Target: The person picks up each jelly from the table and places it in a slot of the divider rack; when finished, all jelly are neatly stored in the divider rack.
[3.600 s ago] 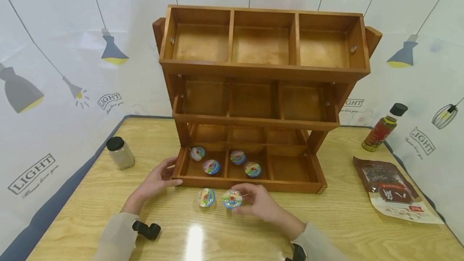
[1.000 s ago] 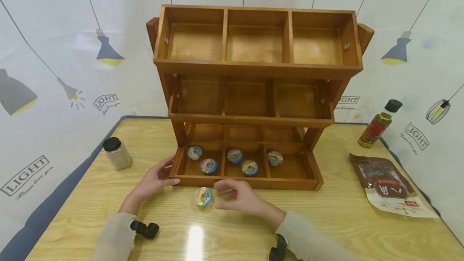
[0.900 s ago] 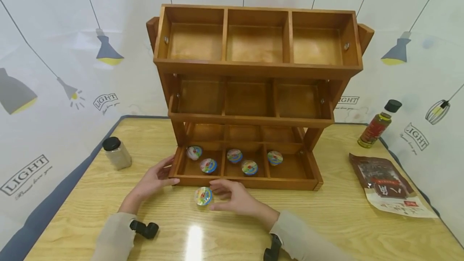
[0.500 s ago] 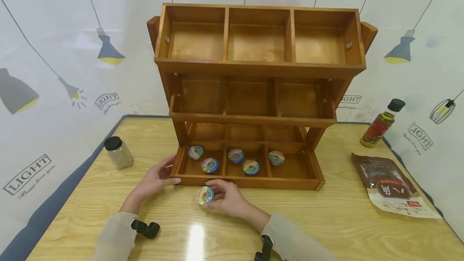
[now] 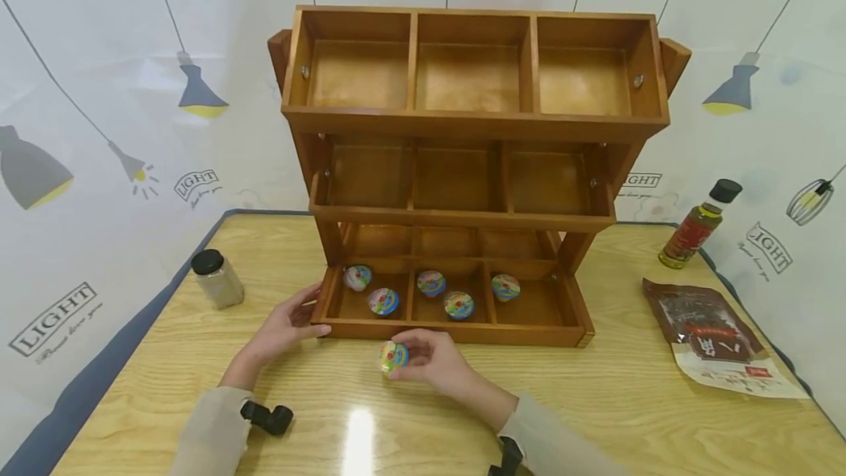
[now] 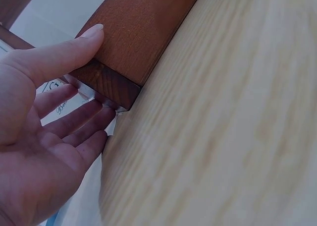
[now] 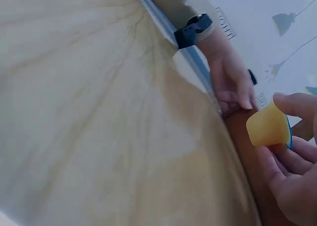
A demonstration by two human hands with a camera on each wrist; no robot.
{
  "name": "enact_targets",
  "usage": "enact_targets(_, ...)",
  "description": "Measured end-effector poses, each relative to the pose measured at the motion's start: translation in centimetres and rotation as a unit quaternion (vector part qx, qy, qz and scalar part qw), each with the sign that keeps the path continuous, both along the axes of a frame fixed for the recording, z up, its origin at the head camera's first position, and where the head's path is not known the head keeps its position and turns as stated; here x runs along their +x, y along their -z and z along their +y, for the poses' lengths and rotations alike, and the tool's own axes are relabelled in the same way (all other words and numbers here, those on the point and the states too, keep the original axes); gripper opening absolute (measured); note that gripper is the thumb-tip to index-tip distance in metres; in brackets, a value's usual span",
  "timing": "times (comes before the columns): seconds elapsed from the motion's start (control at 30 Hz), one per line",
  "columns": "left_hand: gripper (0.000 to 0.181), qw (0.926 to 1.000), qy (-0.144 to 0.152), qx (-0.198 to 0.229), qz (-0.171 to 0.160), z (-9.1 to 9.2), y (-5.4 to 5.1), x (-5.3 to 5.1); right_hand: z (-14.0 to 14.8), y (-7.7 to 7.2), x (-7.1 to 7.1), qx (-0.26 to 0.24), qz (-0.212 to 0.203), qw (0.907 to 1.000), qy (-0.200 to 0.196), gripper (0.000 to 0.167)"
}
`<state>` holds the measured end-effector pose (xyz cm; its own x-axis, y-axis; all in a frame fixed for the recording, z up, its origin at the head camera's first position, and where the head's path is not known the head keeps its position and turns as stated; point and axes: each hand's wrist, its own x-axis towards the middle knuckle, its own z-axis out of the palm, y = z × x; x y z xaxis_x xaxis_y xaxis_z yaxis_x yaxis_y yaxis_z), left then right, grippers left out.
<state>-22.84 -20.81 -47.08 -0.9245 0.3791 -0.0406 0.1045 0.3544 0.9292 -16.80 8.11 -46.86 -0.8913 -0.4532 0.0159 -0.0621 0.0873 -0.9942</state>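
My right hand [image 5: 441, 367] pinches a jelly cup [image 5: 393, 355] by its sides, just in front of the wooden rack [image 5: 456, 332]. In the right wrist view the jelly cup [image 7: 267, 127] shows a yellow body between thumb and fingers. At the rack's lower left corner, my left hand [image 5: 280, 332] holds on, the thumb on the front board and the fingers around the side. On the bottom tier, two jelly cups [image 5: 383, 302] lie in the left compartment, two jelly cups [image 5: 459, 305] in the middle one, and a single jelly cup [image 5: 505, 286] in the right one.
The rack's two upper tiers rise above the hands, each split by dividers. A black-lidded jar [image 5: 218, 281] stands at the left of the table [image 5: 277, 432]. To the right are an oil bottle [image 5: 694, 230] and a brown and white food pouch [image 5: 720, 344].
A jelly cup went into the right bottom compartment. My right hand then reached left, took hold of the last cup on the table, and moved slightly right with it. My left hand stayed put.
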Motion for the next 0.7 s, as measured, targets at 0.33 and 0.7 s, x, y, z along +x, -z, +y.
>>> enact_targets(0.33,0.081,1.0000,-0.004,0.003,-0.003,0.0,0.0,0.0,8.4,-3.5,-0.2,0.022,0.061,0.9952,0.073,0.055)
enact_targets(0.7,0.081,1.0000,-0.002,0.006,-0.006,0.0,-0.1,0.1,17.8,-3.7,-3.5,0.278,0.122,0.9298,0.207,0.042)
